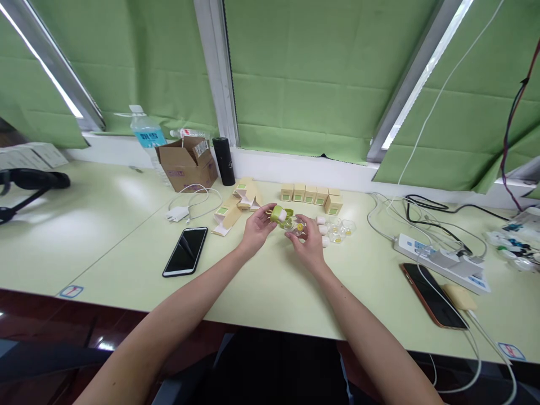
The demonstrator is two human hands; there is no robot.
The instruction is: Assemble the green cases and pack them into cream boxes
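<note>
Over the middle of the table, my left hand (258, 228) is closed on a small lime-green plastic piece with a white part (279, 214). My right hand (311, 247), also closed, grips a clear round plastic piece with a yellow centre (299, 227). The two pieces are close together; whether they touch is hard to see. Just beyond my right hand lie several clear plastic cups with yellow centres (336, 238) and small white pieces (321, 220). Opened cream cartons (228, 215) lie left of my left hand. Fingers hide part of both held pieces.
Small cream boxes (310, 195) stand in a row at the back. To the left are a phone (185, 252), a white charger (178, 214), a cardboard box (188, 169) and a black cylinder (224, 162). On the right lie a power strip (441, 261), cables and another phone (432, 295).
</note>
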